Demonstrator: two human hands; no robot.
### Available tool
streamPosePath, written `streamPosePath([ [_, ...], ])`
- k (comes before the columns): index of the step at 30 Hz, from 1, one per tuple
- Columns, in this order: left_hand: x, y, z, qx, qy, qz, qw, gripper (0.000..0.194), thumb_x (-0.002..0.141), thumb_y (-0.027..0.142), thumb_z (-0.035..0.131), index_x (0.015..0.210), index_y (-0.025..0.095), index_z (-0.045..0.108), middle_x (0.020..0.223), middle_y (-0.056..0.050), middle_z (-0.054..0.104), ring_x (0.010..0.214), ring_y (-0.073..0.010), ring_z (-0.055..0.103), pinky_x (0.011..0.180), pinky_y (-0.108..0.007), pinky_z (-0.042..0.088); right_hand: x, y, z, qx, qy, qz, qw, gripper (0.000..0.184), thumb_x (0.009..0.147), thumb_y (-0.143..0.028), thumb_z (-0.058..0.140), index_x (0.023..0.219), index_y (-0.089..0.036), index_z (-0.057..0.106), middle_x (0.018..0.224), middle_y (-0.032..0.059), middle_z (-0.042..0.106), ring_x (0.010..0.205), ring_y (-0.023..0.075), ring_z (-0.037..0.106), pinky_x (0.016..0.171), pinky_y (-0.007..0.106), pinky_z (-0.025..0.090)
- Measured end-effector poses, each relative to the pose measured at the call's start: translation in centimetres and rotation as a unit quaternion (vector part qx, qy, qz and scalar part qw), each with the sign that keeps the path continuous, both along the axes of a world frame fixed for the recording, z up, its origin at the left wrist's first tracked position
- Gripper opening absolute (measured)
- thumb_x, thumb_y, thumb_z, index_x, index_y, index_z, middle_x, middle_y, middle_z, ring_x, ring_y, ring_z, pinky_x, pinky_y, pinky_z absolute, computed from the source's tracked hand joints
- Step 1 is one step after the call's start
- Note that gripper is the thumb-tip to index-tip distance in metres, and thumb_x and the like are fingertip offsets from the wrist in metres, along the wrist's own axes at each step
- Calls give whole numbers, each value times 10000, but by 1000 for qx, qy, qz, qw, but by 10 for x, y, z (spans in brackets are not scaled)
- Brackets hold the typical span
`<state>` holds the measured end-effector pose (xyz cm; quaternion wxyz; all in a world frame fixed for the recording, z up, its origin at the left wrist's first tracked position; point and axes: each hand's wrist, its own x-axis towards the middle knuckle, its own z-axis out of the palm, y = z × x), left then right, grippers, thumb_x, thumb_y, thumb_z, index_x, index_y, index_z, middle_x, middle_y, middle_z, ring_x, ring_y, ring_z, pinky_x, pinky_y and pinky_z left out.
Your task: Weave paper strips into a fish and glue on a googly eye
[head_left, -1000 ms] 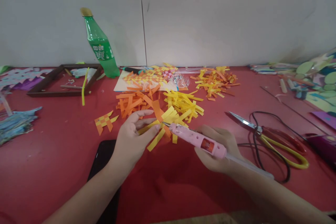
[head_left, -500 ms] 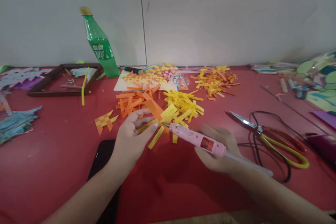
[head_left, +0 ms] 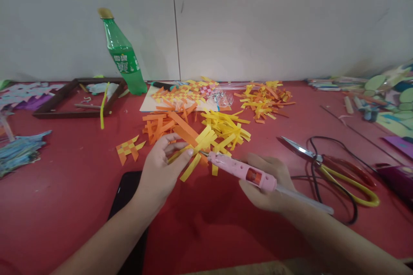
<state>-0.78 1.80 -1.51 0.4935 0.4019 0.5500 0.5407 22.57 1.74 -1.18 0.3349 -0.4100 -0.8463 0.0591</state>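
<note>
- Head view: a pink hot glue gun (head_left: 240, 169) slants above the middle of a red bench (head_left: 209, 232), its metallic nozzle (head_left: 204, 154) aimed left and slightly away from the wearer.
- The gun's long axis runs from that pointed tip, at upper left, to a translucent glue stick (head_left: 305, 200) jutting from the rear at lower right, along the right forearm.
- Small dark holes dot the slim pink body, and an orange-red window (head_left: 254, 176) shows near its back end.
- The right hand (head_left: 274, 200) grasps the gun, its grip closed around the body, with digits visible along both sides.
- The left hand (head_left: 161, 165) pinches a fanned cluster of yellow paper strips (head_left: 206, 137), joined by a broad orange paper strip (head_left: 183, 129); the nozzle meets the cluster just beside the thumb, though contact cannot be told.
- Beyond the hands, a heap of orange strips (head_left: 158, 126) lies beside a yellow heap (head_left: 227, 126); a fish-shaped woven paper piece (head_left: 128, 149) rests to the left, near a black smartphone (head_left: 127, 189) partly hidden by the left forearm.
- At right, scissors (head_left: 319, 159) with red and yellow handles lie tangled with a black cord (head_left: 355, 211); at back left, a green bottle (head_left: 124, 60) stands beside a brown frame (head_left: 71, 115).
</note>
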Motion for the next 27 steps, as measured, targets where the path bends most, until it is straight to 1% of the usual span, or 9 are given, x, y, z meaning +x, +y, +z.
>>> streamPosePath([
  [4,0,0,0,8,-1,-3,1000,357,748,316,798,1033,225,604,938,3,668,950,-153,657,773,-235,537,0,0,1,-7,4,7,1000,169,715,-131,475,671,-233,347,516,-77,351,409,80,333,416,221,244],
  [7,0,0,1,9,-1,0,1000,341,754,311,789,1023,222,598,943,2,668,969,-153,651,795,-238,527,-1,0,1,-11,4,15,1000,167,731,-135,472,661,-229,352,517,-71,368,411,76,345,412,217,253],
  [11,0,-1,0,22,11,11,1000,335,749,312,784,999,218,581,941,2,659,984,-162,640,820,-262,515,0,0,0,-15,17,5,1000,207,722,-135,469,648,-230,301,519,-77,329,410,64,300,405,213,229],
  [17,-2,1,-2,22,20,12,999,345,750,326,781,1016,219,589,940,-1,649,985,-169,632,849,-287,504,0,-1,0,-22,17,7,1000,235,718,-133,458,650,-235,257,522,-82,289,410,62,269,402,215,213],
  [20,-2,1,-2,10,0,18,1000,384,742,334,787,1044,225,575,937,6,653,958,-160,637,831,-277,505,-2,0,0,-17,10,0,1000,235,721,-134,455,644,-237,259,512,-79,305,400,66,281,399,224,210],
  [22,-1,1,-1,2,-14,26,1000,429,729,335,797,1068,222,560,935,7,656,942,-154,641,817,-268,508,0,1,-1,-11,-3,-7,1000,202,729,-136,460,640,-235,309,498,-74,346,390,72,315,398,228,226],
  [24,1,1,2,-7,-26,35,999,465,709,332,812,1076,214,552,933,5,659,928,-152,646,802,-261,518,7,5,0,1,-17,-12,1000,113,759,-144,473,689,-225,435,518,-52,460,408,89,415,415,226,289],
  [25,2,2,3,-12,-32,43,998,479,695,327,820,1074,209,552,925,5,660,914,-150,650,790,-256,525,14,8,2,14,-27,-9,999,62,776,-162,486,756,-218,505,559,-31,540,441,103,483,439,229,334],
  [27,3,2,5,-25,-53,55,997,504,672,319,833,1073,206,550,907,10,660,858,-143,660,745,-251,544,34,15,5,51,-62,8,997,139,802,-213,522,925,-209,587,704,25,679,552,143,606,510,250,417],
])
